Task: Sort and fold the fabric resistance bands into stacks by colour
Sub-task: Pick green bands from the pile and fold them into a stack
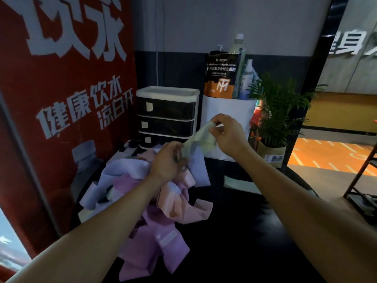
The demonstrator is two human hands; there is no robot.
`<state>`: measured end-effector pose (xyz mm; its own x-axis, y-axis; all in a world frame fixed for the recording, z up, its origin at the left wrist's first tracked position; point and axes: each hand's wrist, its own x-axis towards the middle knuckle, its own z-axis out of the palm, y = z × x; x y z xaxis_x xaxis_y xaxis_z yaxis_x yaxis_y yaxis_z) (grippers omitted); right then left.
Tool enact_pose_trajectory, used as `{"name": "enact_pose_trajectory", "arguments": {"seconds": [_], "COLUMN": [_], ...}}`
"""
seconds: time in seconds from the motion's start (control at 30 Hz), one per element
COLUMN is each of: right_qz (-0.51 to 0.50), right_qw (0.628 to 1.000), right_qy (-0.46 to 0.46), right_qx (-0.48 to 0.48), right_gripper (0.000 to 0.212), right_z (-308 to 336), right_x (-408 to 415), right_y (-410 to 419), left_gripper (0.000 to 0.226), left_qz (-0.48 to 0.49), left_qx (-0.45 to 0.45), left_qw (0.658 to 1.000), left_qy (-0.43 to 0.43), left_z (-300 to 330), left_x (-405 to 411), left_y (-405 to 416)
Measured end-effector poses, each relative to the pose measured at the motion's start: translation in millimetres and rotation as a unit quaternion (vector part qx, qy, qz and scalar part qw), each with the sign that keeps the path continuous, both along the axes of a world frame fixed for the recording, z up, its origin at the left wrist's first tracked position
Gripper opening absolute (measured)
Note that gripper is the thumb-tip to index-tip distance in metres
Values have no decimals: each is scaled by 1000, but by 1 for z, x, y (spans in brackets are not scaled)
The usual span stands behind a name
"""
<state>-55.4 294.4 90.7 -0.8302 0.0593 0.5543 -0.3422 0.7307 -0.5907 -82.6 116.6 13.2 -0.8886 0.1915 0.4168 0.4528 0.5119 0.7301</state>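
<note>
A pale green fabric band is stretched in the air between both hands, above the pile. My left hand grips its lower end, and my right hand pinches its upper end. Under them a loose heap of bands lies on the dark table: lavender-blue ones at the back left, pink ones in the middle, purple ones toward the front. A folded pale green band lies flat on the table to the right of the heap.
A small drawer unit and a white box with a pouch and bottles on top stand at the back of the table. A potted plant is at the back right. A red poster wall borders the left.
</note>
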Motion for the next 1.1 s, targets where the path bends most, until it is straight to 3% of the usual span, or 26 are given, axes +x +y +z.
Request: {"name": "enact_pose_trajectory", "arguments": {"seconds": [0.1,0.23,0.37,0.57,0.7,0.8,0.97,1.1], "right_qz": [16,24,16,-9,-36,-56,-43,12], "right_qw": [1000,997,990,991,988,985,994,999], "right_qy": [19,41,56,43,24,5,-24,-38], "right_qx": [-12,-66,-124,-128,-150,-161,-97,16], "right_gripper": [15,13,14,16,16,16,11,24], "right_z": [9,17,24,17,1,-12,-24,-31], "right_x": [6,14,19,19,15,13,14,25], "right_y": [3,13,25,29,23,18,20,14], "left_gripper": [49,18,32,27,18,16,14,19], "left_qz": [-1,-13,-35,-73,-71,-74,-63,-32], "left_qx": [5,32,80,201,318,313,353,375], "left_qw": [1000,999,996,966,915,904,866,844], "left_qy": [29,24,10,-144,-239,-281,-348,-382], "left_z": [7,8,11,29,34,33,34,32], "left_x": [-9,-14,-8,11,18,21,27,23], "left_y": [12,20,23,14,3,-1,3,10]}}
